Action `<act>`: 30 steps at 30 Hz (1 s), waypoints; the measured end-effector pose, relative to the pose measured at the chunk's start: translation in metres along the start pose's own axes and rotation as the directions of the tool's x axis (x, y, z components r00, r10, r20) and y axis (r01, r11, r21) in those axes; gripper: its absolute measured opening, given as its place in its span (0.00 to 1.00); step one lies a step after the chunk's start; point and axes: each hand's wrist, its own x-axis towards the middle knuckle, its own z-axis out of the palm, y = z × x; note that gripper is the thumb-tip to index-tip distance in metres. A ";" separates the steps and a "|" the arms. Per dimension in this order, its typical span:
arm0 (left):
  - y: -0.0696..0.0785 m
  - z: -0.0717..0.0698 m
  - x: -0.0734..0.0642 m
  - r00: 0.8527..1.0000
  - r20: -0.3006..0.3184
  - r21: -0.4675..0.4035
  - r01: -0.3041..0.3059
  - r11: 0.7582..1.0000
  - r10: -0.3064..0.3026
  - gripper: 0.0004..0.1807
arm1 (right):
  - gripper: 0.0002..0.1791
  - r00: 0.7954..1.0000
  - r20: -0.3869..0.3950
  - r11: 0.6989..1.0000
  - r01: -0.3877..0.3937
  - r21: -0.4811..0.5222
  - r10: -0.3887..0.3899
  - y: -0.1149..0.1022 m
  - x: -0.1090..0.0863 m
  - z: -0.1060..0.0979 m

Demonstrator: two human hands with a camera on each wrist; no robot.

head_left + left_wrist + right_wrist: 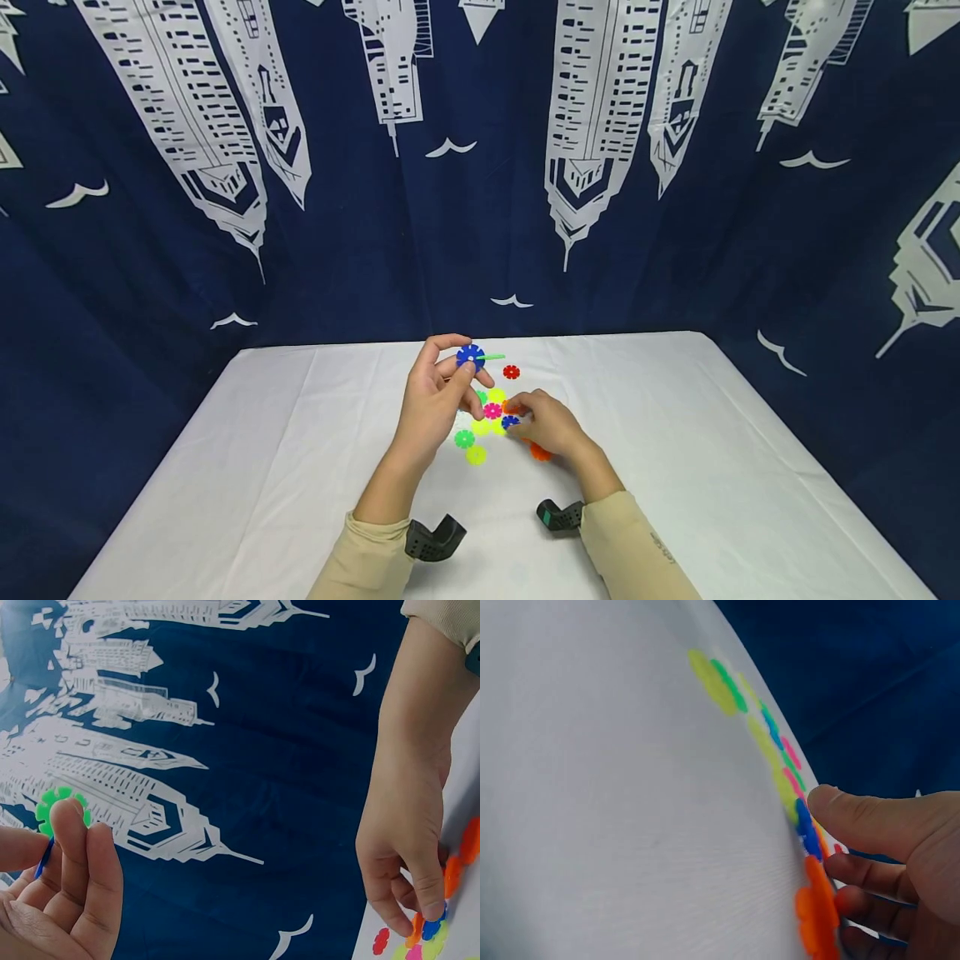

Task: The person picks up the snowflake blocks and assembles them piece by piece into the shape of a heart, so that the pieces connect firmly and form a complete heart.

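My left hand [429,404] is raised over the far part of the table and pinches a blue notched plastic disc [470,353] between thumb and fingers. A green notched disc [49,811] is slotted into it at an angle and appears edge-on in the head view. My right hand [553,423] is low at the right side of a spread of coloured discs. Its thumb and fingertips are right at another blue disc [808,829], with a gap between thumb and forefinger. Orange discs [819,911] lie beside these fingers, partly covered by the hand in the head view.
Pink [492,411], yellow [476,455] and green discs [464,439] lie on the white tablecloth [315,467]. A red disc [512,372] lies farther back. Behind the table hangs a dark blue curtain [465,242] with white building prints.
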 end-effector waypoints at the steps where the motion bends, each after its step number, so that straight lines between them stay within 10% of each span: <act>1: 0.000 0.000 0.000 1.000 0.004 0.000 0.003 1.000 -0.003 0.16 | 0.15 1.000 0.004 1.000 -0.004 -0.009 0.004 0.001 0.001 0.001; 15: -0.003 0.003 0.000 1.000 0.018 0.017 0.020 1.000 -0.020 0.15 | 0.17 1.000 -0.005 0.999 0.020 -0.038 -0.020 0.006 0.000 0.002; 30: -0.006 0.009 -0.002 1.000 0.013 0.028 -0.021 0.999 0.020 0.15 | 0.06 0.986 -0.117 0.952 0.148 0.268 -0.120 -0.018 -0.006 -0.030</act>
